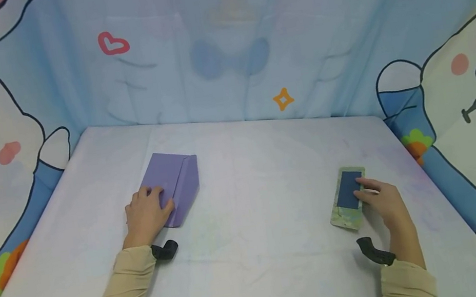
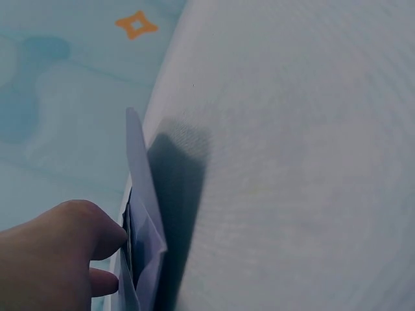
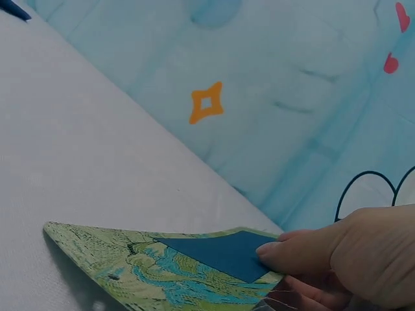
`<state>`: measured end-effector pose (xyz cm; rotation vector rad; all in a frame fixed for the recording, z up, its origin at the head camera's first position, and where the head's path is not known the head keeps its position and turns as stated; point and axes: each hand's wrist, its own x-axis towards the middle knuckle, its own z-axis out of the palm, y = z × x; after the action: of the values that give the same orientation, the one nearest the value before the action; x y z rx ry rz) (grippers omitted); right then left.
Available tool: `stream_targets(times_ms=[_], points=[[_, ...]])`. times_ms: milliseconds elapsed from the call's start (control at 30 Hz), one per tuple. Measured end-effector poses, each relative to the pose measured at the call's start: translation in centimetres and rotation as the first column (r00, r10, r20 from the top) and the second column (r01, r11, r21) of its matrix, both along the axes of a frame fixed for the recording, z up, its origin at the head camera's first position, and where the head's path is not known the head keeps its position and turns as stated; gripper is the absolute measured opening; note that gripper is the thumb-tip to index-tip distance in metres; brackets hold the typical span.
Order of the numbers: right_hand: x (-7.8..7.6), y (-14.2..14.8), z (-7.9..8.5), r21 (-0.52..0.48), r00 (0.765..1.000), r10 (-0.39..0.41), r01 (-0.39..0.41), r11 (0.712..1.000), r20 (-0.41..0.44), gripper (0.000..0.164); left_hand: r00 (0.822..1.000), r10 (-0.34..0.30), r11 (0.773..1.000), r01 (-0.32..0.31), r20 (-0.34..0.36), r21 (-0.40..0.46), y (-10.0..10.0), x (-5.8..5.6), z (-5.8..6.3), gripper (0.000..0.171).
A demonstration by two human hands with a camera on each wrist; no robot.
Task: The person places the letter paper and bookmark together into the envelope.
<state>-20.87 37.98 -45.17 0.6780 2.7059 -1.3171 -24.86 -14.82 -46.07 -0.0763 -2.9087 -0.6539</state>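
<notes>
On the left of the table lies a purple envelope [image 1: 173, 175], one long edge folded as a flap. My left hand [image 1: 145, 216] grips it near its lower left part, thumb and fingers bent on it. The left wrist view shows the envelope [image 2: 150, 227] edge-on, casting a shadow, with thin layers at its near side beside the thumb. At the right, my right hand [image 1: 384, 202] pinches the right edge of a green patterned card [image 1: 343, 219] bearing a dark blue rectangle [image 1: 349, 190]. In the right wrist view the card [image 3: 117, 259] is tilted, its far corner low over the table.
A white cloth covers the table [image 1: 255, 229]. Behind it hangs a light blue curtain [image 1: 170, 76] with cartoon figures at both sides. Black wrist mounts [image 1: 166, 250] stick out from both sleeves. A wide stretch of table separates the envelope and the card.
</notes>
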Motion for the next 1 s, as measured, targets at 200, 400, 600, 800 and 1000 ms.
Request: stream_targets(times_ms=[200,400,600,800,1000], points=[[-0.5,-0.3,-0.1,-0.049,1.0,-0.001,0.001,0.999,0.003,0.06,1.0,0.001,1.0,-0.001,0.012,0.002,-0.1,0.0,0.2,0.05],[-0.9,-0.9,-0.2,-0.048,1.0,0.008,-0.008,0.999,-0.003,0.06,1.0,0.002,1.0,-0.002,0.01,0.0,-0.1,0.1,0.2,0.05],[-1.0,-1.4,-0.2,-0.049,1.0,-0.003,0.003,0.999,0.004,0.06,1.0,-0.01,1.0,0.01,0.003,-0.004,0.2,0.1,0.4,0.05],[-1.2,-2.0,0.0,-0.054,1.0,0.005,-0.005,0.999,-0.01,0.06,1.0,-0.008,1.0,0.008,0.008,-0.002,0.3,0.0,0.4,0.049],[-1.9,-3.3,0.3,-0.088,0.999,0.016,-0.019,0.996,-0.035,0.061,1.0,0.004,1.0,-0.003,0.014,-0.011,0.0,-0.1,0.4,0.049]])
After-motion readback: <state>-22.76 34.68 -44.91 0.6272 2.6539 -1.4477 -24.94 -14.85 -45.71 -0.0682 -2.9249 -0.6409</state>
